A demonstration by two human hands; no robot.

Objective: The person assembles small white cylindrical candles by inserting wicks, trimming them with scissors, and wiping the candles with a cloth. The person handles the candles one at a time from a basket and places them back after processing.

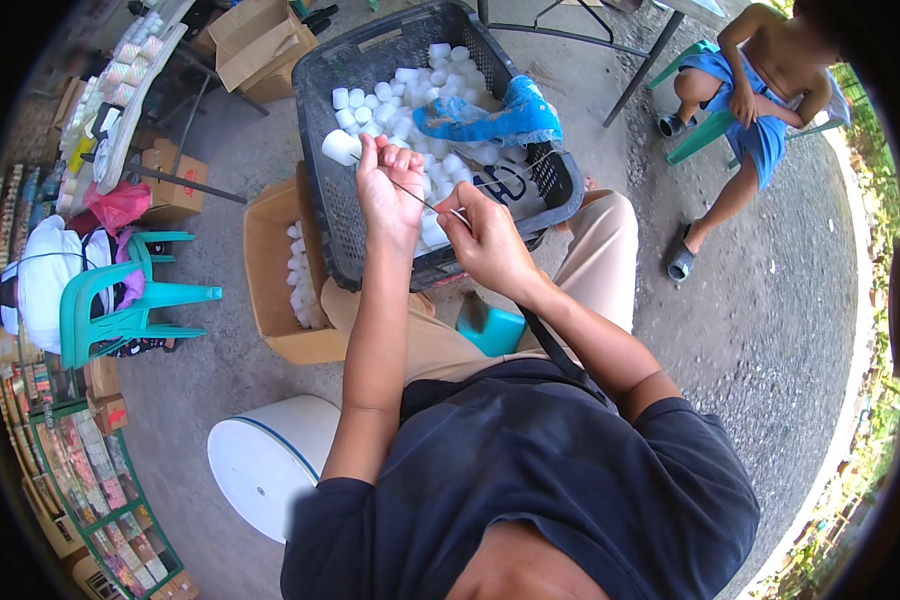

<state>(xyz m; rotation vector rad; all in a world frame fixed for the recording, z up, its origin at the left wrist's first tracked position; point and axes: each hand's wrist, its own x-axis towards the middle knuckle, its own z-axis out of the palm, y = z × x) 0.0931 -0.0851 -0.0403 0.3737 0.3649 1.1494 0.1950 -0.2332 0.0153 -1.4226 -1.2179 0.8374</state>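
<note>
- At the left edge area, we see a teal chair (135,300).
- Left of centre, a cardboard box (280,325) holds white pieces.
- Upper centre-left, a white cylinder (338,148) sits above the black crate (342,222).
- Beside it, our left hand (388,190) is curled; whether it grips the cylinder we cannot tell.
- A thin dark rod (410,194) crosses that palm.
- Upper centre, our right hand (482,235) pinches the rod.
- Upper right, a person (755,110) sits.

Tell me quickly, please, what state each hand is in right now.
Left hand: curled, a white cylinder at its fingertips; whether gripped cannot be told.
Right hand: closed, holding a thin dark rod.
</note>
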